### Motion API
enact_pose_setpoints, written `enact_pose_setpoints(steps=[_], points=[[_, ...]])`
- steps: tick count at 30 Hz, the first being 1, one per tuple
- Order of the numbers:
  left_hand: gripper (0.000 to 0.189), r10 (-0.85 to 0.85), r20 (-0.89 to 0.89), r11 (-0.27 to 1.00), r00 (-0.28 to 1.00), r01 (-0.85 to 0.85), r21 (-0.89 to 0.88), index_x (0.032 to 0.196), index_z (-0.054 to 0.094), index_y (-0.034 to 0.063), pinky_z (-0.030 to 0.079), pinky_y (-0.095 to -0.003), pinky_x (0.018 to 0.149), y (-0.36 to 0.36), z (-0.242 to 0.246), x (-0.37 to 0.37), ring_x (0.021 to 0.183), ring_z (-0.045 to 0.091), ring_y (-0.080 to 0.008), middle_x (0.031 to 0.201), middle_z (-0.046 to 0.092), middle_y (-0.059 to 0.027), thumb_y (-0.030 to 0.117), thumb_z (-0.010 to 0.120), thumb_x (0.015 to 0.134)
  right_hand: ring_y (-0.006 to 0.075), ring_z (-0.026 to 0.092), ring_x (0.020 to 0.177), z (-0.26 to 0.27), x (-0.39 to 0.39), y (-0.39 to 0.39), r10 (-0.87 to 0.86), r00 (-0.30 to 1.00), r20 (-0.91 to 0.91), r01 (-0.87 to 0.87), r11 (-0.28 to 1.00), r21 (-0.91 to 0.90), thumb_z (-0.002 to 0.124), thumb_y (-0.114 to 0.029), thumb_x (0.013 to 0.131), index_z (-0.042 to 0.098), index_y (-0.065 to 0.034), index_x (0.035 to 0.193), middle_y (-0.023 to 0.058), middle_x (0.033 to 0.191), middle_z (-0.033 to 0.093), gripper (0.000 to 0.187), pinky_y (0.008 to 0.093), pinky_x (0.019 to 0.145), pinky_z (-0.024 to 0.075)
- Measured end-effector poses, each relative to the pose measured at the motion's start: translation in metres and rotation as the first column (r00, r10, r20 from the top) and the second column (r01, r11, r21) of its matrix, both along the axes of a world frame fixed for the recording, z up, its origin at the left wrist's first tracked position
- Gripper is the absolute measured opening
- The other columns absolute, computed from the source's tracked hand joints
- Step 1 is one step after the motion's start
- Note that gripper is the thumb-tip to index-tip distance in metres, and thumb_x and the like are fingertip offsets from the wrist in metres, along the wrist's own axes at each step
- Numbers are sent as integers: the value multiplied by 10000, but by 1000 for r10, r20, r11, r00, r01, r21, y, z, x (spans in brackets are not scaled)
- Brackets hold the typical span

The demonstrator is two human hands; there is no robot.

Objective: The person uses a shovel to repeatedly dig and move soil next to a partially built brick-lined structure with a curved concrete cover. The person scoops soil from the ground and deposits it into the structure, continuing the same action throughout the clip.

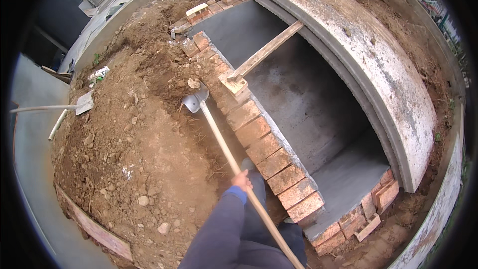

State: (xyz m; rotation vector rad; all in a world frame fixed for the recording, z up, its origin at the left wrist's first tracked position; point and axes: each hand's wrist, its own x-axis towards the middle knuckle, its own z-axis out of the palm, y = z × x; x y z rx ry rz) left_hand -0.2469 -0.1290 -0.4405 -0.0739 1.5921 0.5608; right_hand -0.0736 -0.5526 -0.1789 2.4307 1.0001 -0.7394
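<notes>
My left hand [242,180] grips the pale wooden handle [220,136] of a shovel partway along its length. The handle runs off the bottom edge of the view, and my right hand is out of view. The metal shovel blade [195,100] rests in a narrow earth trench beside a brick wall [268,148], with a clod or stone [193,83] at its tip. Loose brown soil [168,119] lies left of the blade. My legs are in the trench, close to the bricks.
Right of the wall is a deep cement-lined pit [295,112], partly covered by a concrete slab [354,45]. A wooden batten [267,50] spans it, one end by a loose brick [233,84]. A second shovel [85,102] and a plank [93,224] lie at left.
</notes>
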Motion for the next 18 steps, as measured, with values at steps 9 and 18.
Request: enact_pose_setpoints(steps=[9,18], points=[[155,-99,-218,991,971,77,-105,786,509,22,357,-364,362,-18,19,-14,404,416,-186,539,437,-67,112,629,826,255,618,581,-1,-6,-7,-17,999,-37,17,1000,-5,581,-242,769,619,-123,656,92,652,631,168,390,524,493],[153,-46,-245,998,968,34,-55,808,537,8,374,-349,381,-2,24,9,426,439,-184,574,471,-77,137,618,824,256,602,557,-14,-6,-6,-47,999,-24,47,999,12,571,-246,776,600,-122,639,91,636,620,187,401,508,481]])
